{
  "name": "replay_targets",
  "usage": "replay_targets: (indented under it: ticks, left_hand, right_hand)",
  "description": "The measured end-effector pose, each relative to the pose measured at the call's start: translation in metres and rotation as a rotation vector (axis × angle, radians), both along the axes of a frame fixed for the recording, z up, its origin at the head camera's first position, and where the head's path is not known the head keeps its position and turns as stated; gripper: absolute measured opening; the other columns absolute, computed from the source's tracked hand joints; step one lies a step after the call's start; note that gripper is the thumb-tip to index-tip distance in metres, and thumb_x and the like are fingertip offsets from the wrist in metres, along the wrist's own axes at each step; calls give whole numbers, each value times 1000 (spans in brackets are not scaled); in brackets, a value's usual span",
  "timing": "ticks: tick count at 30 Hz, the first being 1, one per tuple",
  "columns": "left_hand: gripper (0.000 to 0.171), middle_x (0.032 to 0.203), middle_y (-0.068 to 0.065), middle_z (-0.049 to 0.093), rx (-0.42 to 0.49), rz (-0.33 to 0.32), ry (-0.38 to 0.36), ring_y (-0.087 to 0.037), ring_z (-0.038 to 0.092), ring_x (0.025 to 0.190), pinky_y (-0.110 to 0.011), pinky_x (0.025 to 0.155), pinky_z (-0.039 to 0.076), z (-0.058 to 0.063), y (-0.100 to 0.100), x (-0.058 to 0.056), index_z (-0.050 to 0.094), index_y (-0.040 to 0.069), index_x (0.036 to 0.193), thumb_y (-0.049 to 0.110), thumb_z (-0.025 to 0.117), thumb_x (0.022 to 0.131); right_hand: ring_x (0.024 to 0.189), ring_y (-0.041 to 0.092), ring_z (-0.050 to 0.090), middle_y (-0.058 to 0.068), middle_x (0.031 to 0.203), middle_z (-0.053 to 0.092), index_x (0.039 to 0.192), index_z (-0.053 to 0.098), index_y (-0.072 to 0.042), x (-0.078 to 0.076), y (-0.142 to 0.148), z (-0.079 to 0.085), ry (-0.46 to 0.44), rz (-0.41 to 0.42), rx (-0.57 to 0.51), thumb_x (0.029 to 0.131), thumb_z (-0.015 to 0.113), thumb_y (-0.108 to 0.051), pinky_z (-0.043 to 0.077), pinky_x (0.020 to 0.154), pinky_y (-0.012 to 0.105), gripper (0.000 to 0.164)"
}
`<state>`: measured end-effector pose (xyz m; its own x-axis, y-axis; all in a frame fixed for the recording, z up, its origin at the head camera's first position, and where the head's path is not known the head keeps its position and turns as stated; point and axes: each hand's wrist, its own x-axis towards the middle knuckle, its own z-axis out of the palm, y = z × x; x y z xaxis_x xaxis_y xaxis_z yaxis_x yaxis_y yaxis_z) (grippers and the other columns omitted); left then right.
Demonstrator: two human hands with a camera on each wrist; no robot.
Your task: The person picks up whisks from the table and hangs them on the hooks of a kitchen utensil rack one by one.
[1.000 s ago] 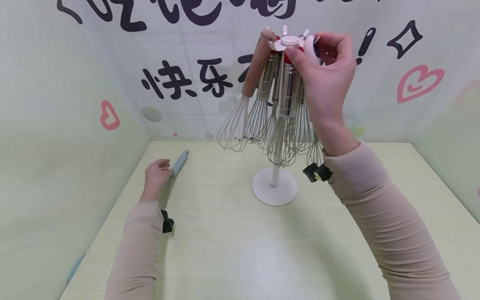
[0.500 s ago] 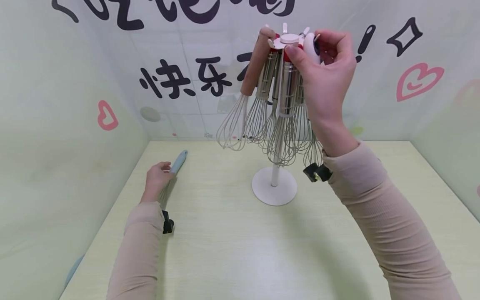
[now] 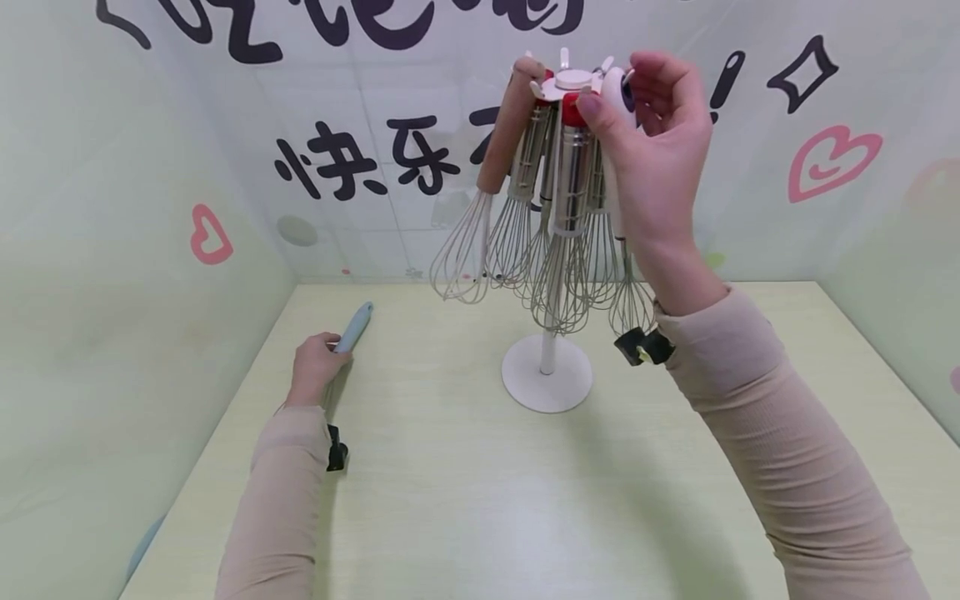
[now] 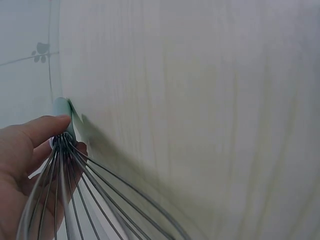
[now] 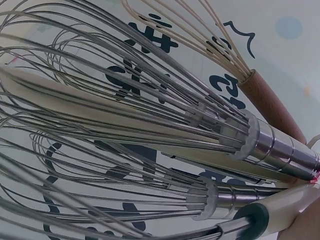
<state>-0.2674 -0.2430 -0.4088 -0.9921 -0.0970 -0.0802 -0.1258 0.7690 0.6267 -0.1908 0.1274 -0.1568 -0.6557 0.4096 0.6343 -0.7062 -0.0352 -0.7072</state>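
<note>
At the left of the table lies a whisk with a pale blue handle (image 3: 355, 327). My left hand (image 3: 315, 371) pinches it low on the handle, where the wires begin; thumb and fingertips show on either side in the left wrist view. Off to the right, my right hand (image 3: 663, 158) is up at the top of a white hanging rack (image 3: 573, 79). Its thumb and fingers hold the upper end of a white-handled whisk (image 3: 617, 92), with the thumb close to a red-capped steel whisk (image 3: 573, 167). A dark collar (image 5: 256, 220) joins the white handle to its wires.
Several whisks hang around the rack, among them one with a wooden handle (image 3: 504, 137) on its left side. The rack stands on a round white base (image 3: 547, 396). Printed fabric walls (image 3: 135, 275) enclose the pale wooden table (image 3: 450, 500).
My left thumb and fingers have closed on the blue-handled whisk, which lies nearly where it was. My right hand stays at the rack's top, and its upper fingers have risen slightly.
</note>
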Motion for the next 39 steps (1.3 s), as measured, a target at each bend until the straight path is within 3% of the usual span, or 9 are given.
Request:
replay_targets:
  ticks: [4,10,18,29,39]
  left_hand:
    - [48,123,-34,56,2,12,4,-41,59,106,-47,91,52,1,0,1,48,-12,131,9,56,89]
    - [50,127,-34,54,9,24,-4,-43,57,111,-50,96,49,4,-2,1,46,-10,134,9,56,88]
    - [54,131,-34,51,74,58,-10,-44,55,113,-53,96,49,13,-4,4,43,-7,138,11,55,88]
    - [48,129,-32,54,119,77,78,-43,55,116,-51,99,48,22,0,9,48,-6,135,9,56,91]
    - [49,132,-28,55,190,88,117,-41,54,122,-51,101,47,28,3,6,47,-3,137,10,57,91]
  right_hand:
    - [98,13,50,0,102,53,112,55,-1,-2,4,0,-8,-4,23,76,75,1,45,93,18,42]
    - [102,11,49,1,104,52,115,55,-2,-4,10,4,-58,26,-34,74,78,1,44,96,15,47]
    - [102,12,51,2,105,53,114,56,-4,-6,17,5,-57,78,-103,78,76,-4,47,96,17,41]
    - [100,13,54,3,104,58,117,57,-1,-9,18,5,-68,138,-89,87,65,-1,48,93,19,31]
    - [104,14,55,3,106,61,120,58,-1,-8,18,5,-100,172,-106,90,62,-4,48,95,18,31]
